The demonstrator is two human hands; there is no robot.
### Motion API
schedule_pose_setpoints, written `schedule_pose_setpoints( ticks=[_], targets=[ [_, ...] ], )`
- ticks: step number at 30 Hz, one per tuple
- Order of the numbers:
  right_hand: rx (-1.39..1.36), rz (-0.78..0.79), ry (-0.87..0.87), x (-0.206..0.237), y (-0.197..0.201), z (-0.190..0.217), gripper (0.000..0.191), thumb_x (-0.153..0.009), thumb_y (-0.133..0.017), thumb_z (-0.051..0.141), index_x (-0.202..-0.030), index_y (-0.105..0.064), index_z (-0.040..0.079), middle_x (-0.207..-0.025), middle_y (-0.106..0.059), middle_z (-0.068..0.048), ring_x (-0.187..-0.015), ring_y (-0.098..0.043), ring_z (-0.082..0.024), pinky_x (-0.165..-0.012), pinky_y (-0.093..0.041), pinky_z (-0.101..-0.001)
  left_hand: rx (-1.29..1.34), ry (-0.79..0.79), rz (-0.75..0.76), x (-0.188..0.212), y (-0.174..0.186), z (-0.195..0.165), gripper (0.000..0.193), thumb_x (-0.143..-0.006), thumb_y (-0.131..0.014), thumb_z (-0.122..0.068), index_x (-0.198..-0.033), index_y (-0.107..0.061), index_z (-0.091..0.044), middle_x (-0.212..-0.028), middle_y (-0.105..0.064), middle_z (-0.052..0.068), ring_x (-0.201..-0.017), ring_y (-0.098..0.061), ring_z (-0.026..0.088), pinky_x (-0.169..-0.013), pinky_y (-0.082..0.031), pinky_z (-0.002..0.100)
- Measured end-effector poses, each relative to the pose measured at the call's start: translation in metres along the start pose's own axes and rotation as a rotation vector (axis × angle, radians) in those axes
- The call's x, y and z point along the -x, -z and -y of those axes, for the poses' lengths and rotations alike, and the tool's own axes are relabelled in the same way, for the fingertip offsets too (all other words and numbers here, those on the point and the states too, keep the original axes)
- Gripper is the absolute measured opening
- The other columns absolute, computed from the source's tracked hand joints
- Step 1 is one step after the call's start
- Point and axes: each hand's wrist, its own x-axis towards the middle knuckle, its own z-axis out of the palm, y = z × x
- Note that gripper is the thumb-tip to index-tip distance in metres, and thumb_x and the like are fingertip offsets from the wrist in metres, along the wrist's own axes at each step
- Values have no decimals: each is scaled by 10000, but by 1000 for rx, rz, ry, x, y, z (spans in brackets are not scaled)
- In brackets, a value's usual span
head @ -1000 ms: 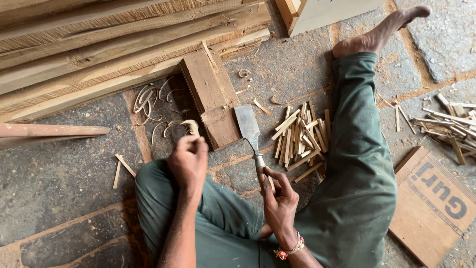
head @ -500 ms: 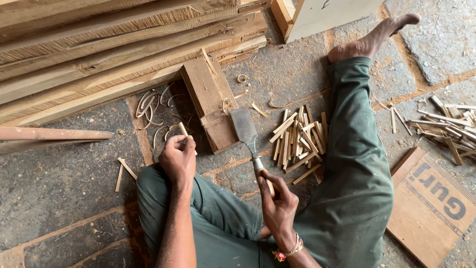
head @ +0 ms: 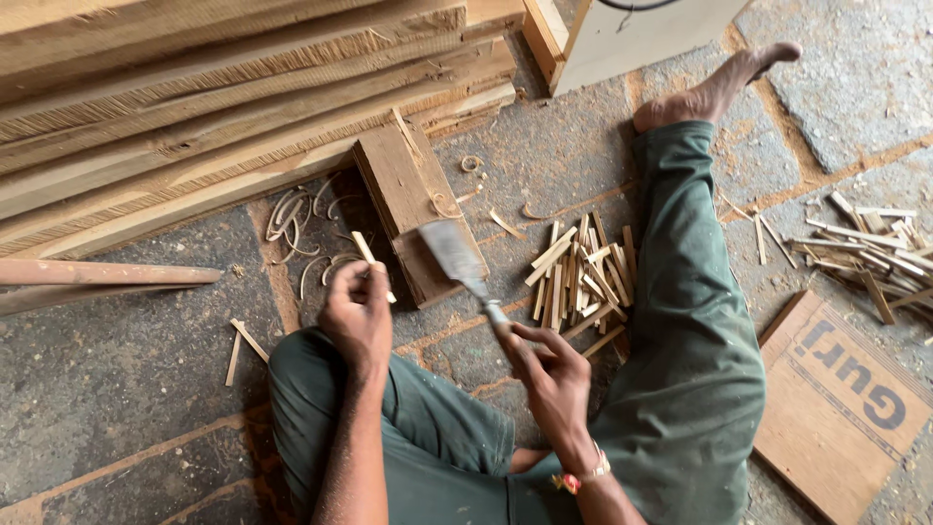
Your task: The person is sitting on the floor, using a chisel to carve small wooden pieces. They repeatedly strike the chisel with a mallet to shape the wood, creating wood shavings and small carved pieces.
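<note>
Hands worked at frame centre: left hand (head: 358, 313) clamped a thin wooden stick (head: 372, 264) beside the wooden block (head: 416, 209); right hand (head: 549, 371) gripped the chisel (head: 461, 262); a brown rectangular cardboard piece (head: 836, 403) with dark lettering lay lower right

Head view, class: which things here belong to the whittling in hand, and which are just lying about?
In use:
left hand
thin stick
right hand
broad chisel
wooden block

Lying about:
stacked planks
cardboard piece
far stick heap
</note>
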Motion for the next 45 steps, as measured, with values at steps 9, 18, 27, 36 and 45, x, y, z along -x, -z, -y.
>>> schedule_pose_setpoints(
  ticks=[9,18,27,36,45],
  targets=[
    [186,-107,151,10,5,-17,239,-920,-723,129,-1136,-742,29,-625,-727,-13,-478,-551,-54,-392,-325,-245,93,-212,133,18,-21,-11,148,-1015,-702,-214,-1090,-693,-88,-764,-695,-21,-626,-647,71,-528,-494,227],
    [471,-110,270,11,-5,-13,195,-920,-736,202,-1065,-761,75,-524,-643,-16,-445,-520,-44,-404,-334,-278,-6,-536,41,26,-28,-10,142,-1038,-682,-204,-1110,-665,-83,-864,-664,7,-725,-666,90,-595,-543,236],
    [443,-89,235,10,-6,-9,204,-923,-726,197,-1086,-752,77,-538,-667,-21,-447,-537,-44,-409,-361,-273,-13,-733,17,35,-23,-28,168,-1060,-653,-155,-1160,-617,-25,-1008,-694,82,-909,-700,178,-748,-586,297],
    [390,-148,220,11,-1,-15,218,-908,-753,154,-1107,-769,68,-539,-656,-11,-458,-520,-39,-403,-318,-271,-292,-47,243,13,-43,-22,174,-937,-688,-185,-922,-721,-16,-733,-742,114,-625,-701,226,-623,-538,390],
    [406,-159,278,11,-1,-13,215,-913,-752,158,-1104,-768,59,-587,-665,-8,-499,-552,-31,-422,-374,-249,-268,51,270,-6,-53,-11,182,-907,-691,-188,-846,-750,-27,-724,-758,121,-629,-733,244,-644,-557,397]
  ],
)
